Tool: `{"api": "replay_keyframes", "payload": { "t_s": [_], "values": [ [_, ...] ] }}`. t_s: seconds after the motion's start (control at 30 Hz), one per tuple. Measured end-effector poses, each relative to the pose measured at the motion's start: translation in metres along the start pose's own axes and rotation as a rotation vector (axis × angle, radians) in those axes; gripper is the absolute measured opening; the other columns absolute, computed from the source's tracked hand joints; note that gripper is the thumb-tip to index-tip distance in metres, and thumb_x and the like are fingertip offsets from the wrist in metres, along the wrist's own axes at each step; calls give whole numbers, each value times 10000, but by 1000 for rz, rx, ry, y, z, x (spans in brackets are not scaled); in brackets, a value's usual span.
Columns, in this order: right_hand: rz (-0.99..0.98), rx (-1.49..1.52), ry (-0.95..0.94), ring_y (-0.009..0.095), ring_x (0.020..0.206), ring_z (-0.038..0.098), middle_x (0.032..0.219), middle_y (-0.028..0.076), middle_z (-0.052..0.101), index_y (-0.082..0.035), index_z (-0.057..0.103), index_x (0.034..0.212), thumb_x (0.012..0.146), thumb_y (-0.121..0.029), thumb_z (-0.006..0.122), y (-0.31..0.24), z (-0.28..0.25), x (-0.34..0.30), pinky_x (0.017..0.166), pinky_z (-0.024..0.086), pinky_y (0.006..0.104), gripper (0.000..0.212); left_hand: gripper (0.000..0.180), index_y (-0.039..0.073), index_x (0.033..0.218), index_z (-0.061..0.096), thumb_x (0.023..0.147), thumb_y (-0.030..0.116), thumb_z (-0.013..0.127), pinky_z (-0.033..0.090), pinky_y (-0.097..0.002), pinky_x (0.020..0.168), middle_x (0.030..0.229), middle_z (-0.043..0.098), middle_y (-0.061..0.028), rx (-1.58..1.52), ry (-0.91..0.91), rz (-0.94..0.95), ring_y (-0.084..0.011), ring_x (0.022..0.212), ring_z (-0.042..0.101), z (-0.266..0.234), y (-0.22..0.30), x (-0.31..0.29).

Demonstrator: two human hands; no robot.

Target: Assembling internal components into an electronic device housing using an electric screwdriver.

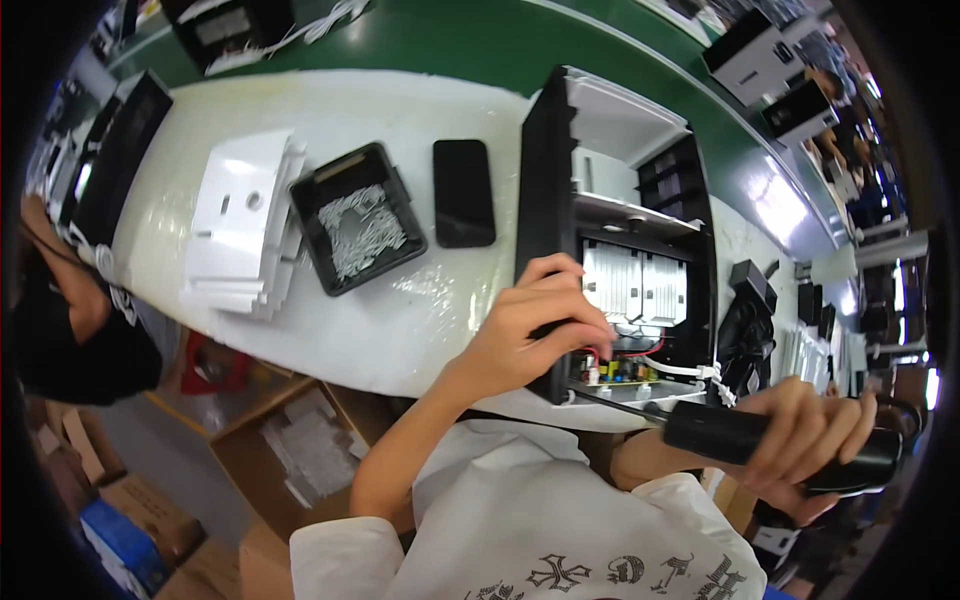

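Note:
My right hand (810,440) is wrapped round a black electric screwdriver (715,432). Its long thin bit points left, reaching the near left corner of an open black appliance housing (545,200). Over the left wall of that housing bends my left hand (540,325), closed on it, thumb and fingertips close to red wires (640,352). Inside the housing are silvery metal plates (635,285), a circuit board (615,372) with small coloured parts, and a white compartment (610,120) at the far end. A white cable (680,369) leaves at the right. The bit's tip is too small to make out.
Left of the housing lie a black phone (464,193), a black tray (410,235) of small screws (360,230) and stacked white panels (235,220). A black bundle (745,330) sits at right. A cardboard box (245,450) stands below the table. Another person's arm (70,275) shows far left.

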State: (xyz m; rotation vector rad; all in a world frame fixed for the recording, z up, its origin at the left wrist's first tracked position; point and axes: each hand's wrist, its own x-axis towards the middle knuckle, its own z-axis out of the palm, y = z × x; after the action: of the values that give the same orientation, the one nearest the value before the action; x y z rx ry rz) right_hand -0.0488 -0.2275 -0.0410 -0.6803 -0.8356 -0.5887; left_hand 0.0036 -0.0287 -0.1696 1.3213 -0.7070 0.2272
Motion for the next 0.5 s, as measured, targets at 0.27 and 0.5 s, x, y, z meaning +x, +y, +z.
{"api": "replay_keyframes", "payload": {
  "t_s": [0.27,0.5],
  "values": [
    [-852,310,202,69,436,504,691,30,488,-36,436,796,616,36,727,-100,-40,40,382,550,199,350,86,30,821,666,870,73,722,450,-450,901,684,711,-84,5,8,69,-156,597,597,16,19,2],
    [-553,371,128,107,387,522,647,44,510,-6,446,799,556,51,734,-131,-62,14,379,571,226,381,121,7,868,705,818,86,781,462,-424,863,781,744,-83,-46,-75,102,-180,680,645,32,32,9]
  ]
}}
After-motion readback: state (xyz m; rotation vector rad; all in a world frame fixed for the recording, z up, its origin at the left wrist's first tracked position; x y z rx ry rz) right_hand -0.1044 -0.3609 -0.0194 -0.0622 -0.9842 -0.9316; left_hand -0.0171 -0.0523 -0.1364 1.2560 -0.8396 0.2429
